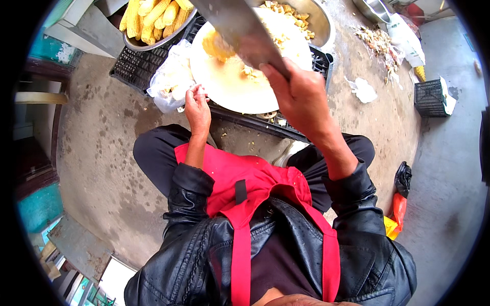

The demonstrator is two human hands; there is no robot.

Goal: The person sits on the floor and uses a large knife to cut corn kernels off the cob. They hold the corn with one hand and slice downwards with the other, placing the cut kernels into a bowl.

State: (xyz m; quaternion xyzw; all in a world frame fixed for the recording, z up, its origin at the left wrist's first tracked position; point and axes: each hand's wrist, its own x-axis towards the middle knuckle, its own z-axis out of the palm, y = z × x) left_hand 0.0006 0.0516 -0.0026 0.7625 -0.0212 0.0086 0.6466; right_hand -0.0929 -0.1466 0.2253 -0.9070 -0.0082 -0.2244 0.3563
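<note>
My right hand (300, 91) grips a broad-bladed cleaver (245, 34), raised over a round white chopping board (229, 91). The blade hides part of the board. Beneath it, a yellow piece of corn (216, 46) shows blurred on the board. Small yellow bits (250, 72) lie scattered there too. At the board's near left edge is my left hand (198, 109), its fingers loosely curled. Whether it holds something small, I cannot tell. Beside it, a translucent plastic bag (176, 72) contains pale pieces. Cut corn pieces (296, 19) sit in a metal bowl (323, 23) behind the board.
Peeled corn cobs (157, 19) fill a metal basin (153, 46) at upper left. Black plastic crates (134, 67) stand under the basin and board. A scrap heap (377, 42), a white plastic scrap (361, 90) and a small black crate (430, 97) rest on the floor at right.
</note>
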